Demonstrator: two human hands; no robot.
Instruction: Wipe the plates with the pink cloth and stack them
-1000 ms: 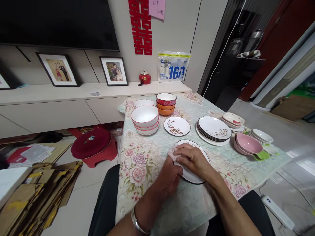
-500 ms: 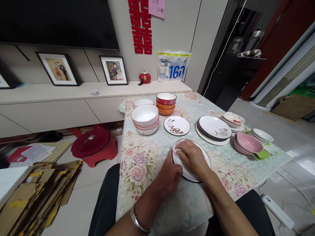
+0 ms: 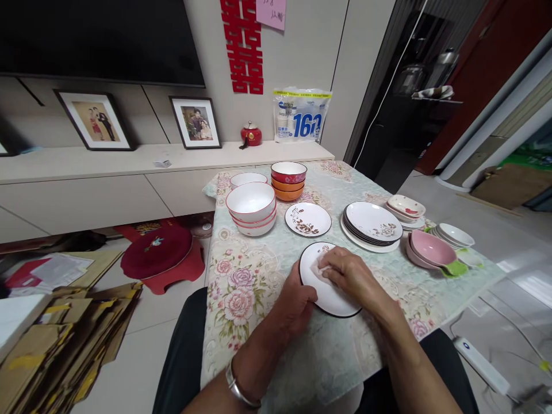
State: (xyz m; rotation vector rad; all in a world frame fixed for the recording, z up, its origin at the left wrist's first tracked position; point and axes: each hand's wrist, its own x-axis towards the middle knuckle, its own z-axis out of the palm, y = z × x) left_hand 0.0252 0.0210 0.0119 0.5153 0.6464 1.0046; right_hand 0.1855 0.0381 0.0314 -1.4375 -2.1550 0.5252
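A white plate (image 3: 330,296) with a dark rim and a brown flower print is held tilted over the near part of the table. My left hand (image 3: 297,296) grips its left edge, thumb on the upper face. Pinched in my right hand (image 3: 345,273) is a white tissue (image 3: 319,268), pressed against the plate's face. Just beyond lies a matching plate (image 3: 307,219), flat on the tablecloth. To its right is a stack of similar plates (image 3: 373,223).
White red-rimmed bowls (image 3: 251,202) stand stacked at the left, with red and orange bowls (image 3: 288,178) behind. Pink bowls (image 3: 431,248), small white dishes (image 3: 455,234) and heart-patterned dishes (image 3: 406,206) sit at the right. Flattened cardboard (image 3: 56,345) and a red stool (image 3: 159,253) occupy the floor.
My right hand has moved right across the plate with the tissue, uncovering part of the flower print. My left hand keeps its hold on the edge.
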